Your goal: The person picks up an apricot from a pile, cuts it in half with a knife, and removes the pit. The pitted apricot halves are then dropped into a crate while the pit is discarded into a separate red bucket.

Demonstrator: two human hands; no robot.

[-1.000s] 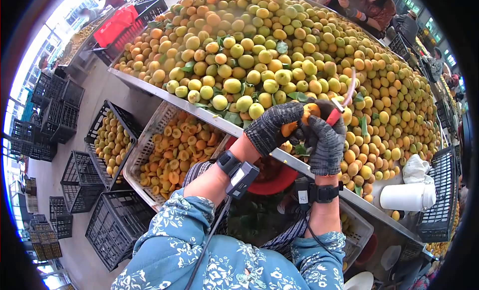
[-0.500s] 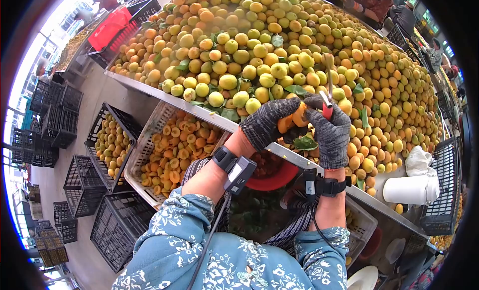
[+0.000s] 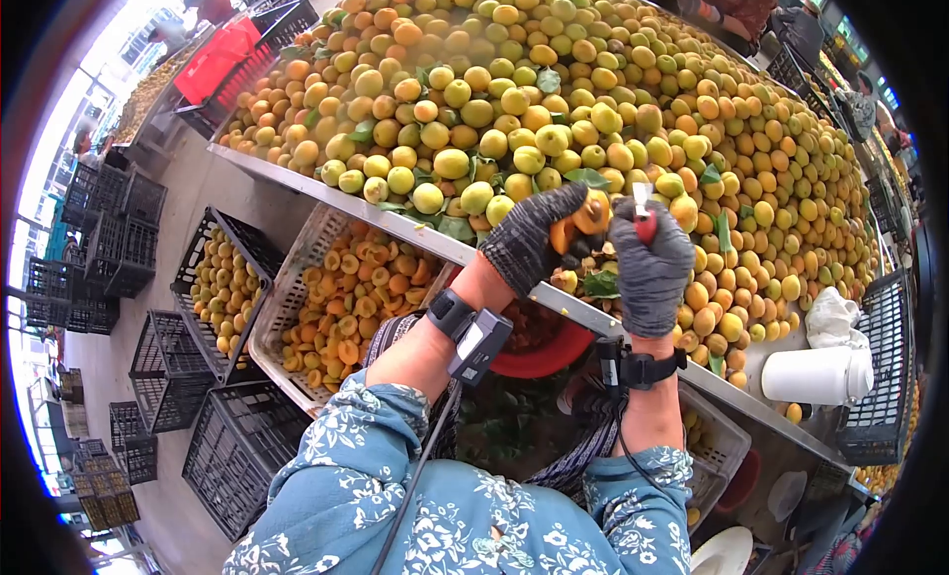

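My left hand [image 3: 534, 241], in a dark grey knitted glove, is closed around a cut-open orange apricot [image 3: 591, 215] at the near edge of the heap. Just to the right, my right hand [image 3: 654, 273], gloved the same way, grips a small knife [image 3: 646, 225] by its red handle. The knife's bright metal part points away from me. A narrow gap separates the right fingers from the cut fruit. Below the hands lie a green leaf [image 3: 602, 284] and some dark bits, partly hidden by the gloves. Whole apricots [image 3: 554, 140] are heaped beyond both hands.
A metal table edge [image 3: 395, 217] runs under my wrists. Below it stand a white crate [image 3: 265, 328] of apricot halves and a red basin [image 3: 544, 355]. Black crates [image 3: 237, 456] stand left. A white container [image 3: 806, 376] lies right. Other people are at the far side.
My right hand has drawn slightly away from the apricot, and the knife has turned so its long blade no longer shows upright. My left hand keeps the cut fruit, nearly in place.
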